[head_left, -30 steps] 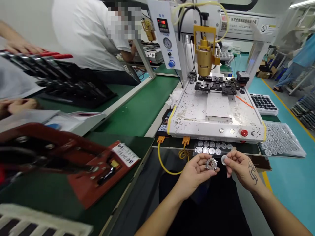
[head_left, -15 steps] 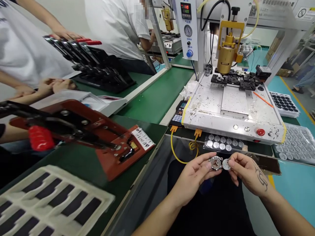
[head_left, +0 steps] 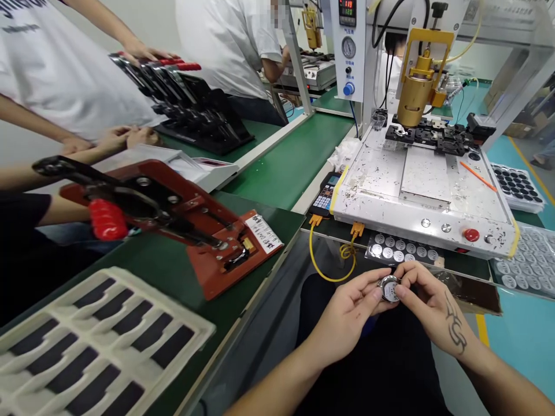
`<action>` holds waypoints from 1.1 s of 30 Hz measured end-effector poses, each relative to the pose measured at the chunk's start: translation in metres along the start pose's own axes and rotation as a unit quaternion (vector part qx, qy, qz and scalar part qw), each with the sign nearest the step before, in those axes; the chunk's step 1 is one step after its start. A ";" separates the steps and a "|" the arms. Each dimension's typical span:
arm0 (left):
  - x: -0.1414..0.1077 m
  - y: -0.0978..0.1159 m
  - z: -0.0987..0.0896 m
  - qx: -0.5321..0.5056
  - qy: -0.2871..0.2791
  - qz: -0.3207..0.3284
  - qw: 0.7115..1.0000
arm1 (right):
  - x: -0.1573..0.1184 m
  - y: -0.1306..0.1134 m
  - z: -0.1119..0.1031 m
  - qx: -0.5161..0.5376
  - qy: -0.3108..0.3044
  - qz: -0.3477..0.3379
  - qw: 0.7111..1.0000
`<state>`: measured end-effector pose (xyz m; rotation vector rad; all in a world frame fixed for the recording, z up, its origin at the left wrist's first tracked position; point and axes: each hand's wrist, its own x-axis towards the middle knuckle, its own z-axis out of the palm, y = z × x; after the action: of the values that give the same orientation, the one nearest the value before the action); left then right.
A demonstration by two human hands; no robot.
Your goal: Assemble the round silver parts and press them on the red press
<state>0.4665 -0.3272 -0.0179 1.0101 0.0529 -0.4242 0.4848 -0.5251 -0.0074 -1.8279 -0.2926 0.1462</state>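
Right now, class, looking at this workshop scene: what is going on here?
The left hand holds a small round metal case, and the right hand has its fingers on the pale printed disc lying over the case's opening. Both hands work above the person's lap, in front of a bench machine. A sheet of similar discs lies at its front edge. To the left stands a red hand press, beside a pale compartment tray.

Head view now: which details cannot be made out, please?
In the head view:
Inside of the metal ring: covered by the white disc.
Print on the white disc: too small.
Some fingertips of the left hand: behind the metal ring.
Cream tray: cut off by left and bottom edges.
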 end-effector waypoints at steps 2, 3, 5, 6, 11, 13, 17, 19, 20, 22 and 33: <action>-0.001 0.000 0.001 0.006 0.003 0.002 1.000 | -0.001 0.001 0.000 0.000 0.001 0.005 1.000; -0.002 0.000 0.002 0.009 0.003 0.005 1.000 | -0.001 0.001 0.000 0.001 0.001 0.006 1.000; -0.002 0.000 0.003 0.016 0.003 0.011 1.000 | -0.001 0.002 0.000 0.002 0.001 0.007 1.000; -0.003 0.000 0.003 0.020 0.003 0.014 1.000 | -0.001 0.002 0.000 0.001 0.002 0.006 1.000; -0.003 -0.003 0.006 0.046 0.003 0.029 0.999 | -0.001 0.003 0.001 -0.009 0.008 -0.002 1.000; -0.004 -0.005 0.006 0.062 0.004 0.034 0.998 | -0.001 0.005 0.003 -0.014 0.015 -0.009 1.000; -0.004 -0.013 0.007 0.098 0.016 0.052 0.994 | -0.004 0.011 0.007 -0.052 0.041 -0.038 0.997; -0.003 -0.019 0.007 0.131 0.033 0.066 0.989 | -0.004 0.015 0.008 -0.093 0.051 -0.070 0.992; -0.003 -0.021 0.006 0.150 0.042 0.072 0.985 | -0.004 0.017 0.008 -0.114 0.055 -0.085 0.988; -0.003 -0.021 0.004 0.187 0.053 0.085 0.977 | -0.003 0.021 0.006 -0.146 0.061 -0.100 0.982; -0.005 0.022 -0.017 0.230 0.038 0.087 0.969 | 0.022 0.021 0.018 0.019 -0.013 -0.054 0.998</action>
<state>0.4720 -0.3015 -0.0083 1.4755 -0.0691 -0.2384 0.5036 -0.5076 -0.0312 -1.7690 -0.4042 0.1005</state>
